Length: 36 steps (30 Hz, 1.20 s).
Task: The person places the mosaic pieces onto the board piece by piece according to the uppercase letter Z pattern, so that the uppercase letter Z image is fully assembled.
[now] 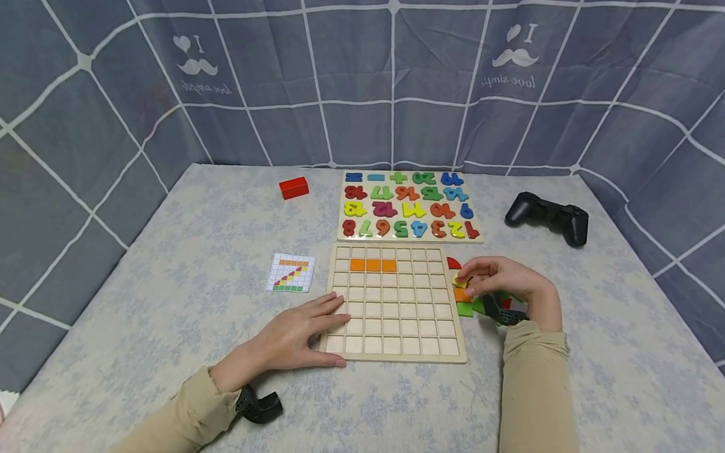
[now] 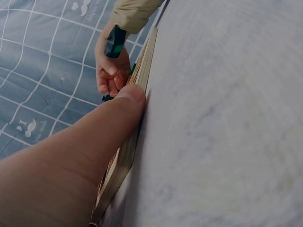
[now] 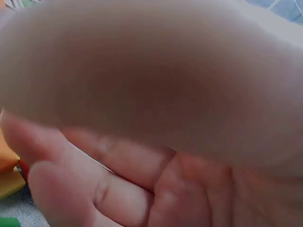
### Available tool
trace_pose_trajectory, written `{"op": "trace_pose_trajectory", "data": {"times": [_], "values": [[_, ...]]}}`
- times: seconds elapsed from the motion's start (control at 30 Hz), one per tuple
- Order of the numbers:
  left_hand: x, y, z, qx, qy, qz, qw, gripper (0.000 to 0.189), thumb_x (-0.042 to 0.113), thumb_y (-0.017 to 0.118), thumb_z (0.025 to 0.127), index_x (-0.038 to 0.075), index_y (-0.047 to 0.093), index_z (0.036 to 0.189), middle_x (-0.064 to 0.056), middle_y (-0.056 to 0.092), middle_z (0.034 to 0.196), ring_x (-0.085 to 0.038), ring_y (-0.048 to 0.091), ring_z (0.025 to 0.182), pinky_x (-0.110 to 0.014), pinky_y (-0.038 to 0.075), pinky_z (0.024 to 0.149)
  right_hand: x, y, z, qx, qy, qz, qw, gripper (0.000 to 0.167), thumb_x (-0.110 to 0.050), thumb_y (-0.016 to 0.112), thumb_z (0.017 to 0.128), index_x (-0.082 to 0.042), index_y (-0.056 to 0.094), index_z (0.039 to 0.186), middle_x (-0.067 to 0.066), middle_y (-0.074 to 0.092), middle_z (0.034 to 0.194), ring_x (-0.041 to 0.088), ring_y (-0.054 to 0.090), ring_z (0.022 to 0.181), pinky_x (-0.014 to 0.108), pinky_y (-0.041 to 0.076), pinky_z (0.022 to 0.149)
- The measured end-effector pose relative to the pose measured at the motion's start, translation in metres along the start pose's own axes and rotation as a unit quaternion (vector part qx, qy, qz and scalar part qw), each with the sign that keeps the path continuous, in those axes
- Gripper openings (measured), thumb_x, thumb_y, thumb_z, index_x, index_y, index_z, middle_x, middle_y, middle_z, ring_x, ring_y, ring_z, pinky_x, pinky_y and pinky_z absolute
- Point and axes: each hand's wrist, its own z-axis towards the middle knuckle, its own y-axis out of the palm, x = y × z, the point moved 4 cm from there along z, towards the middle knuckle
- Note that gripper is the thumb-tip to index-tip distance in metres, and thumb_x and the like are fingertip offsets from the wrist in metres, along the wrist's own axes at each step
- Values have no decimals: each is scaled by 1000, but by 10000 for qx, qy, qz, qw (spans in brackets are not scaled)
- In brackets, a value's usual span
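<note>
My left hand [image 1: 301, 331] lies spread over the lower left of the wooden grid board [image 1: 391, 360], fingers on the cells. Its thumb [image 2: 111, 111] lies along the board's edge in the left wrist view. Three orange square tiles [image 1: 373, 264] sit in a row in the board's upper cells. To the right of the board my right hand [image 1: 504, 277] bends its fingers over a pile of loose tiles, with a yellow tile [image 1: 459, 281] and an orange tile [image 1: 462, 296] by its fingertips. Whether it pinches one, I cannot tell; the thumb blocks much of the right wrist view.
A pattern card [image 1: 291, 273] lies left of the board. Behind the board is a number puzzle [image 1: 411, 206]. A red block [image 1: 294, 187] stands back left, a black game controller [image 1: 547, 218] back right. Green tiles [image 1: 465, 309] and a red piece [image 1: 454, 263] lie beside the right hand.
</note>
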Motion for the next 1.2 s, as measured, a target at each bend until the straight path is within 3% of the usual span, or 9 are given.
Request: {"op": "trace_pose_trajectory", "data": {"times": [0.17,0.63,1.2], "values": [[0,0,0,-32,-22,-3,10000,73,60,64,79,14,55,134,-11,38,146,-24,29,137,-41,33,106,2,1,3,27,138,30,9999,31,-2,67,85,11,54,109,11,63,98,14,59,76,26,52,78],[0,0,0,13,2,-22,10000,73,62,64,79,14,55,134,-11,38,146,-23,29,137,-42,34,106,-2,2,8,314,535,-501,9968,35,-7,74,79,8,57,107,9,64,95,14,57,73,25,50,73],[0,-1,0,11,5,-18,10000,73,62,63,79,15,55,134,-11,38,146,-23,29,137,-42,34,106,-10,7,12,78,600,-1021,9929,25,0,72,77,7,56,96,5,61,80,13,49,60,24,43,61]]}}
